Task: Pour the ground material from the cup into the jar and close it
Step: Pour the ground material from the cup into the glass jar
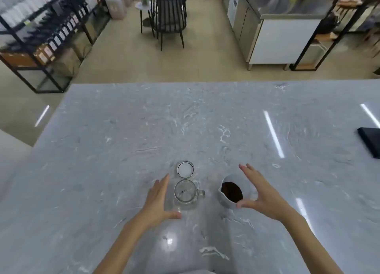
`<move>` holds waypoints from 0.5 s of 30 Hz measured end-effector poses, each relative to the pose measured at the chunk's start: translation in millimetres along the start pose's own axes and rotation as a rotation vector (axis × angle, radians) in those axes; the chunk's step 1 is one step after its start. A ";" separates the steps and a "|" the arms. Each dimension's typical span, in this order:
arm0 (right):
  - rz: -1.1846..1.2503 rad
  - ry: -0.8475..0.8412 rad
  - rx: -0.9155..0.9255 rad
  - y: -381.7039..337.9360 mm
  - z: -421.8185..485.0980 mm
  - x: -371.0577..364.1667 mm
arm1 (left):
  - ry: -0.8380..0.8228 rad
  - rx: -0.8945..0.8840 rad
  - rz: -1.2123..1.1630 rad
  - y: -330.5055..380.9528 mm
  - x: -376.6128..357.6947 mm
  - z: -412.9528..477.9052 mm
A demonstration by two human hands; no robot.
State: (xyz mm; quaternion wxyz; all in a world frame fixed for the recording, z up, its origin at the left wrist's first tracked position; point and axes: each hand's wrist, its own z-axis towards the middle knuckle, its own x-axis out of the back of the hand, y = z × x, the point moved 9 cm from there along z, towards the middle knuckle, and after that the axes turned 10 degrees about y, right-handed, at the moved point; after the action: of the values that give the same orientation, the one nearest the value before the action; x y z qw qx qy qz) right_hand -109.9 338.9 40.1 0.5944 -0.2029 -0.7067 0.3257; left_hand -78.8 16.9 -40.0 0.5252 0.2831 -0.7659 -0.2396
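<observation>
A clear glass jar [186,193] with a small side handle stands open on the grey marble table [123,140]. Its round lid [185,169] lies flat just behind it, white inside showing. To the right stands a grey cup [227,201] with a pour lip, holding dark brown ground material [232,191]. My left hand [158,201] is spread open just left of the jar, thumb near its base, not clearly touching. My right hand [259,193] is spread open around the cup's right side, thumb tip at its near rim, fingers past its far edge.
A flat black object [370,142] lies at the table's right edge. Beyond the table's far edge are a black chair [170,16], black shelving with bottles [51,33] on the left and a steel counter unit [277,33] on the right.
</observation>
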 end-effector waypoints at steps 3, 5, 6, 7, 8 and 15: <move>-0.198 -0.138 0.113 1.0 7.2 -26.3 | -0.080 -0.059 -0.190 4.6 -16.7 8.6; -0.286 -0.140 0.146 3.8 11.8 -35.0 | -0.048 -0.075 -0.278 6.2 -22.2 17.4; -0.319 -0.118 0.148 5.5 13.5 -35.5 | -0.037 -0.080 -0.300 7.6 -23.5 20.2; -0.348 -0.100 0.157 8.1 15.2 -36.5 | -0.032 -0.094 -0.315 6.9 -25.8 23.7; -0.373 -0.094 0.161 8.2 15.6 -37.0 | -0.034 -0.111 -0.316 7.3 -26.9 25.1; -0.279 0.025 0.136 9.2 23.2 -37.4 | -0.012 -0.167 -0.349 7.5 -40.9 28.1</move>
State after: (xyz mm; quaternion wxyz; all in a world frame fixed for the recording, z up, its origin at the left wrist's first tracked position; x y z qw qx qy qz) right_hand -125.4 315.2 5.3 0.6550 -0.0660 -0.6969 0.2845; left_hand -94.8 52.3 -71.8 0.4928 0.3654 -0.6858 -0.3915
